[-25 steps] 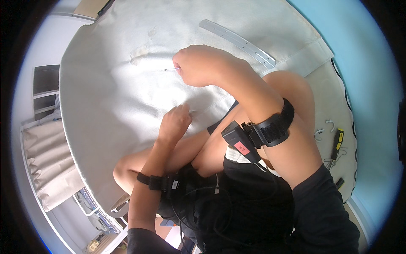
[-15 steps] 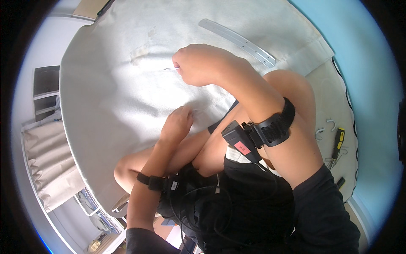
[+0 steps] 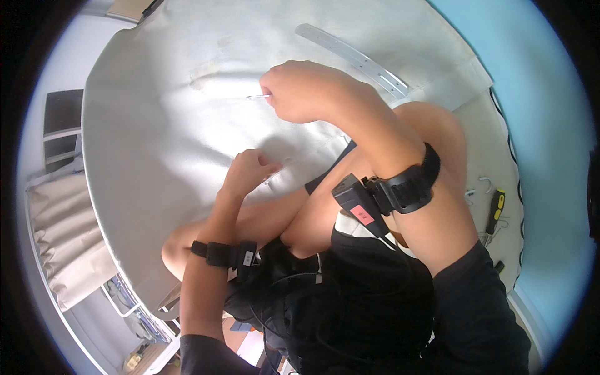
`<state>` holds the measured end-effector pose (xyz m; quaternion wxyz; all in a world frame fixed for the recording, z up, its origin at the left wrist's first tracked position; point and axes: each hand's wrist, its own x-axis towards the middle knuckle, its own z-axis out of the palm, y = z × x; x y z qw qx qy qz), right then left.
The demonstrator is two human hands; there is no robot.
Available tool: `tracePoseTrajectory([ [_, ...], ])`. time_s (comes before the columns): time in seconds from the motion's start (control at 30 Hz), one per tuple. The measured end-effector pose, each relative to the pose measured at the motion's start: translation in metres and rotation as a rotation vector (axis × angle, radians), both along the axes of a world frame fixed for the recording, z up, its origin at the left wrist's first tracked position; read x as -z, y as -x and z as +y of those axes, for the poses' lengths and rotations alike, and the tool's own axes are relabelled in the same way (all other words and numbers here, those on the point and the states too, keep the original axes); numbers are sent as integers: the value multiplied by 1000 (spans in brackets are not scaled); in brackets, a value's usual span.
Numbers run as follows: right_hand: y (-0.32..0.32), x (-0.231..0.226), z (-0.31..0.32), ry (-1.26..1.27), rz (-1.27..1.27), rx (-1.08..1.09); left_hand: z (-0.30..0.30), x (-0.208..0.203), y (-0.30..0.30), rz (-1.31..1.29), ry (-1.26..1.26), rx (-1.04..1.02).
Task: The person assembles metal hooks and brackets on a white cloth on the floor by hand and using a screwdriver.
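Note:
My right hand [image 3: 297,90] is closed around a thin metal rod [image 3: 257,96], whose bare end points left over the pale cloth [image 3: 156,131]. Its other end is hidden inside my fist. Lower and to the left, my left hand [image 3: 247,170] is low over the cloth beside my crossed legs. The fingers there are curled together, and what they hold, if anything, is too small or hidden to make out. Beyond my right hand lies a long, slotted metal strip [image 3: 356,59], apart from both hands.
To my right by the blue wall [image 3: 544,156] lie a black and yellow screwdriver [image 3: 497,209], some bent metal pieces, and a pale hook [image 3: 485,183]. Black cuffs with small boxes [image 3: 356,197] and cables sit on my forearms. A shelf unit with a beige curtain [image 3: 69,231] stands left.
My left hand has moved slightly left and up, away from its former spot on the cloth. My right hand, still gripping the rod, has shifted a little up and right.

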<state>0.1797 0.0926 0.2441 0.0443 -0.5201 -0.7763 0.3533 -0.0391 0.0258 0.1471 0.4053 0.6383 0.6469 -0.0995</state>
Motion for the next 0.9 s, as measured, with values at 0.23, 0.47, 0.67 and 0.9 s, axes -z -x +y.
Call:
tracePoseTrajectory([
  [0.23, 35, 10, 7, -70, 70, 17, -22, 25, 11, -46, -600, 553],
  [0.47, 2, -38, 0, -156, 210, 49, -20, -8, -20, -105, -182, 144],
  [0.67, -46, -128, -110, -121, 416, -228, -56, -109, 45, -947, -281, -55],
  [0.9, -81, -93, -229, -85, 696, -6, -131, -211, -41, -788, -250, 212],
])
